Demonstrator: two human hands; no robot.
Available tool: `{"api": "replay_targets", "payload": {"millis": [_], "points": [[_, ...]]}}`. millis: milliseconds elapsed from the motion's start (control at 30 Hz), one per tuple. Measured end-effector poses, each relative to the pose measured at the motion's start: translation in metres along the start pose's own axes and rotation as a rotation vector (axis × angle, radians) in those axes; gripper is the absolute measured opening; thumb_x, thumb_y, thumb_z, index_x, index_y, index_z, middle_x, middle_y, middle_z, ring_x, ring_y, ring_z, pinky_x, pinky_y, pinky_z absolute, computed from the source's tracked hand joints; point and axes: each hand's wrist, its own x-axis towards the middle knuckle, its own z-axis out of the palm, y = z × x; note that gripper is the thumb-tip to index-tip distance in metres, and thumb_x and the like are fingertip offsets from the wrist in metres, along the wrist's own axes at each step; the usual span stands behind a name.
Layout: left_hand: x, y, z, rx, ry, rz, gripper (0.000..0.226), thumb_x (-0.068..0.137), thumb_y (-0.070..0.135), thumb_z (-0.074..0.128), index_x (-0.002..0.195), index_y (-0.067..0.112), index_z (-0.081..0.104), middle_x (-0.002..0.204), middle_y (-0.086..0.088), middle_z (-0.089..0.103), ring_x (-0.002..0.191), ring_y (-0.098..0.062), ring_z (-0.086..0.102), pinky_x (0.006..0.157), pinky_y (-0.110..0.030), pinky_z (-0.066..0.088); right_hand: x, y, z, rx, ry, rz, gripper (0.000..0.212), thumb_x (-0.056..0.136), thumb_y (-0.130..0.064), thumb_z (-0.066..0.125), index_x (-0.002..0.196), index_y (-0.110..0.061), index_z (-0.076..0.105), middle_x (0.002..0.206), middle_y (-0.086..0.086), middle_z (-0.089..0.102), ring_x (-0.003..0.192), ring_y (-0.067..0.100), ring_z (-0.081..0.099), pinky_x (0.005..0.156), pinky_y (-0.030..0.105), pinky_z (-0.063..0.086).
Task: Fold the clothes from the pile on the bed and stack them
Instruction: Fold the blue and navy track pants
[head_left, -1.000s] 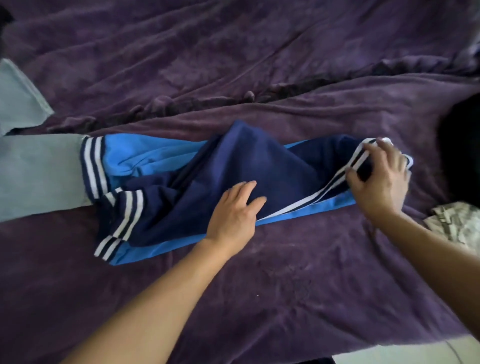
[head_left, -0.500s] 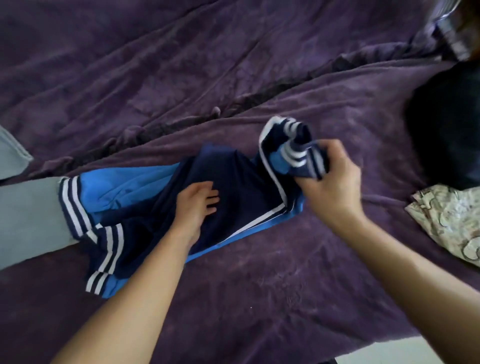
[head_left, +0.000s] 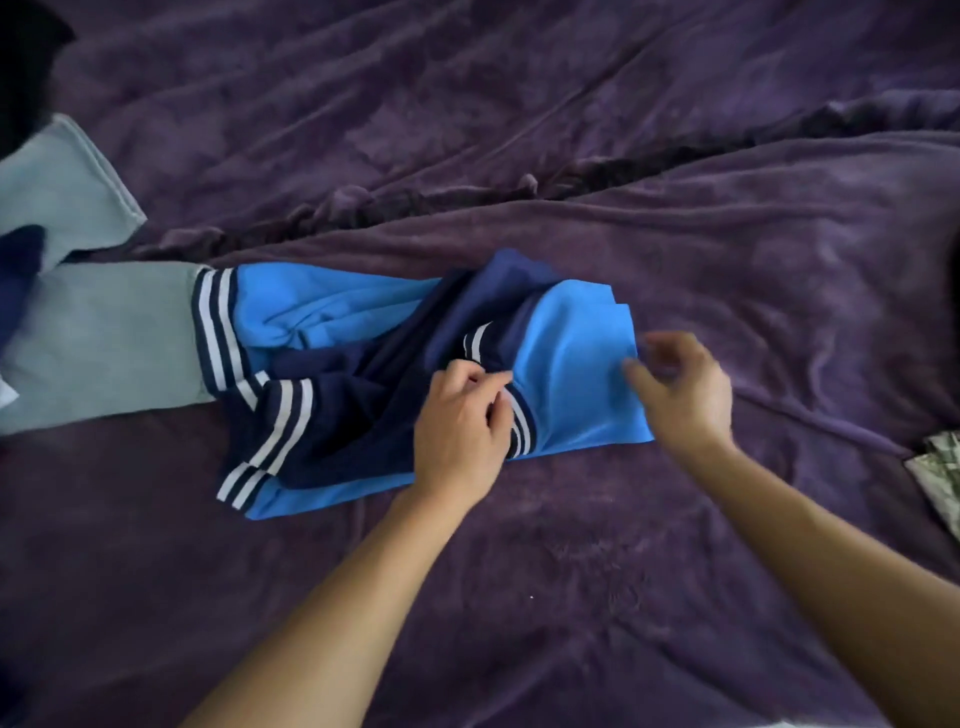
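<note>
soft, even daylight, rather dim, with no glare and only faint shadows in the folds of the purple blanket (head_left: 571, 130). the right hand (head_left: 680, 389), centre right of the frame, is motion-blurred at the fingertips. wide-angle bending shows at the edges, the upper left corner falls near black, and overall focus is slightly soft.

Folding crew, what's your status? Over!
Left hand pinches jacket. Right hand loose beside the fold. Jacket half folded. Grey cloth meets its left end.
</note>
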Motion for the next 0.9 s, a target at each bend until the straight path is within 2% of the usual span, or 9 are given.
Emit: {"api": "replay_targets", "payload": {"millis": [100, 233, 300, 433, 533, 633, 733, 800, 900], "points": [[0.008, -0.010, 0.022, -0.048, -0.188, -0.192, 0.043, 0.093, 0.017, 0.053, 0.136, 0.016, 0.051, 0.122, -0.008, 0.049, 0.112, -0.028, 0.047, 0.097, -0.040, 0.042, 0.035, 0.002, 0.011, 0.186, -0.287, 0.249, 0.063, 0.073, -0.040, 0.080, 0.126, -0.016, 0.057, 0.113, -0.006, 0.065, 0.096, 0.009, 0.062, 0.078, 0.021, 0.047], [0.027, -0.012, 0.021, -0.243, -0.307, -0.397, 0.047, 0.095, 0.008, 0.045, 0.141, 0.017, 0.044, 0.133, -0.009, 0.043, 0.122, -0.022, 0.045, 0.104, -0.023, 0.030, 0.038, -0.009, 0.021, 0.424, -0.556, 0.451, 0.048, 0.068, -0.029, 0.085, 0.109, -0.014, 0.066, 0.104, 0.003, 0.073, 0.088, 0.020, 0.071, 0.075, 0.035, 0.058], [0.033, -0.006, 0.018, -0.356, -0.360, -0.476, 0.048, 0.095, 0.008, 0.043, 0.141, 0.022, 0.044, 0.132, -0.005, 0.043, 0.118, -0.014, 0.046, 0.099, -0.017, 0.029, 0.033, -0.015, 0.007, 0.460, -0.540, 0.402, 0.040, 0.069, -0.022, 0.084, 0.104, -0.012, 0.067, 0.099, 0.004, 0.074, 0.084, 0.021, 0.072, 0.073, 0.036, 0.058], [0.038, 0.021, 0.023, -0.691, -0.437, -0.541, 0.049, 0.093, 0.002, 0.045, 0.139, 0.020, 0.048, 0.136, -0.003, 0.051, 0.123, -0.013, 0.049, 0.110, -0.029, 0.035, 0.019, -0.025, -0.037, 0.397, -0.296, 0.213, 0.036, 0.068, -0.021, 0.086, 0.100, -0.018, 0.068, 0.089, -0.006, 0.074, 0.080, 0.014, 0.072, 0.071, 0.033, 0.059], [0.045, 0.047, 0.022, -0.928, -0.551, -0.589, 0.047, 0.095, 0.001, 0.046, 0.139, 0.015, 0.047, 0.136, 0.001, 0.054, 0.123, -0.011, 0.051, 0.106, -0.023, 0.038, 0.007, -0.041, -0.068, 0.227, -0.138, 0.120, 0.034, 0.068, -0.026, 0.085, 0.096, -0.021, 0.067, 0.091, -0.009, 0.071, 0.086, 0.017, 0.069, 0.077, 0.035, 0.056], [0.052, 0.038, 0.003, -0.978, -0.433, -0.651, 0.037, 0.094, 0.004, 0.048, 0.128, 0.014, 0.057, 0.122, -0.003, 0.063, 0.114, -0.017, 0.058, 0.099, -0.027, 0.044, -0.011, -0.076, -0.072, -0.018, -0.036, 0.044, 0.041, 0.069, -0.038, 0.083, 0.100, -0.021, 0.062, 0.095, -0.004, 0.068, 0.090, 0.024, 0.064, 0.081, 0.044, 0.053], [0.049, -0.003, -0.045, -0.963, -0.166, -0.762, 0.021, 0.094, 0.005, 0.046, 0.105, 0.016, 0.061, 0.096, -0.005, 0.066, 0.089, -0.022, 0.064, 0.075, -0.029, 0.050, -0.040, -0.119, -0.043, -0.203, -0.020, -0.009, 0.048, 0.070, -0.048, 0.076, 0.102, -0.018, 0.055, 0.101, 0.007, 0.067, 0.094, 0.035, 0.061, 0.078, 0.043, 0.049], [0.042, -0.043, -0.086, -0.947, -0.006, -0.797, 0.018, 0.095, 0.006, 0.046, 0.094, 0.016, 0.061, 0.087, -0.008, 0.065, 0.075, -0.021, 0.066, 0.065, -0.028, 0.050, -0.062, -0.145, -0.007, -0.238, -0.094, -0.054, 0.055, 0.073, -0.051, 0.073, 0.115, -0.021, 0.053, 0.106, 0.006, 0.066, 0.098, 0.034, 0.061, 0.079, 0.040, 0.046], [0.029, -0.107, -0.138, -0.862, 0.205, -0.836, 0.020, 0.095, 0.009, 0.046, 0.085, 0.018, 0.060, 0.078, -0.008, 0.064, 0.057, -0.011, 0.064, 0.059, -0.026, 0.048, -0.090, -0.169, 0.063, -0.086, -0.364, -0.136, 0.067, 0.078, -0.048, 0.071, 0.136, -0.028, 0.045, 0.118, -0.002, 0.061, 0.101, 0.020, 0.062, 0.089, 0.036, 0.048]]}}
